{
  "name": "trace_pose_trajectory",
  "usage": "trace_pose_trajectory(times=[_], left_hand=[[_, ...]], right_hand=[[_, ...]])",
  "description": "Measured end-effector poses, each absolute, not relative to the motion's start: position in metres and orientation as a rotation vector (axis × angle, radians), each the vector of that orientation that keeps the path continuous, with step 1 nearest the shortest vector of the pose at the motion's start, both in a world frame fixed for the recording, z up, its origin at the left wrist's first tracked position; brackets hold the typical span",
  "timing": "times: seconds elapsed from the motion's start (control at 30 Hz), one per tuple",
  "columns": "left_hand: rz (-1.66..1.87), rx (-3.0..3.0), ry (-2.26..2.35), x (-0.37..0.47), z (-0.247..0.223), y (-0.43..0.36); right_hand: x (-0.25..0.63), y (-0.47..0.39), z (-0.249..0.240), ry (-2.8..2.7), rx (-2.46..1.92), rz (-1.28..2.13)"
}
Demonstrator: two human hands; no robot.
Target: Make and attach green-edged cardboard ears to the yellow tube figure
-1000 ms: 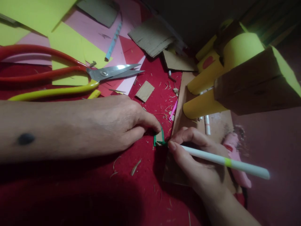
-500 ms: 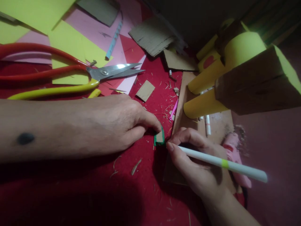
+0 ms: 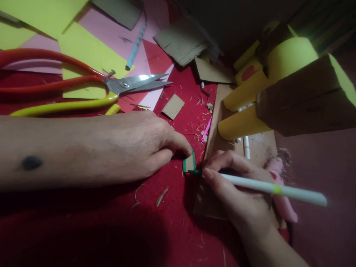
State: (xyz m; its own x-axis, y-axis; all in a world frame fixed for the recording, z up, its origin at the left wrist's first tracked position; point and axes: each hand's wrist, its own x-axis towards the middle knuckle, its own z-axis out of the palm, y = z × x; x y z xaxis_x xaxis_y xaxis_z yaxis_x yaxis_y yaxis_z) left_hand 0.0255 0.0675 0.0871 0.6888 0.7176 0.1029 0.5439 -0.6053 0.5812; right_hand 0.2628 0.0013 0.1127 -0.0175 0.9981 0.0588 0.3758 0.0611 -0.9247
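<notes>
The upper end of a small cardboard piece [image 3: 189,163] is covered by a fingertip of the left hand [image 3: 164,141], so its full outline cannot be seen. It lies on the red cloth [image 3: 111,226], between the two hands, and green colour is seen along its exposed edges. The other fingers of the left hand are folded out of sight; whether the piece is pinched or merely pressed down cannot be told. A white marker [image 3: 250,183] is grasped between the thumb and forefinger of the right hand [image 3: 236,189], with the front of its barrel hidden by the fingertips. Its green tip is seen at the lower edge of the piece, though exact contact is hard to make out.

Both forearms are cut off by the frame, as are the handles of the scissors [image 3: 125,85] and the yellow sheet [image 3: 41,15]. A pink tool [image 3: 285,204] is partly hidden behind the right hand. The cardboard block [image 3: 303,98] above the yellow tubes [image 3: 239,124] is cut by the right edge, and the background behind it is lost in darkness.

Compared with half a second ago, the marker and right hand are shifted slightly rightward, the marker's rear end is raised in view, and more of the green tip is exposed. The piece is kept under the left hand.
</notes>
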Motion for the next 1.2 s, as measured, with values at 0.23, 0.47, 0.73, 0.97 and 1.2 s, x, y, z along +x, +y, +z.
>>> trace_pose_trajectory(times=[0.23, 0.47, 0.73, 0.97, 1.2], left_hand=[[0.398, 2.409, 1.096, 0.027, 0.081, 0.056], [0.272, 2.219, 0.977, 0.03, 0.099, 0.073], [0.419, 2.27, 0.984, 0.03, 0.1, 0.064], [0.457, 2.282, 0.922, 0.027, 0.097, 0.068], [0.57, 2.416, 0.876, 0.024, 0.093, 0.064]], right_hand=[[0.261, 0.004, 0.111, -1.369, -1.396, 0.994], [0.269, -0.006, 0.099, -1.665, -1.375, 0.848], [0.266, -0.004, 0.109, -1.824, -1.428, 0.803], [0.269, 0.0, 0.112, -1.609, -1.434, 0.998], [0.268, 0.008, 0.111, -1.248, -1.346, 1.066]])
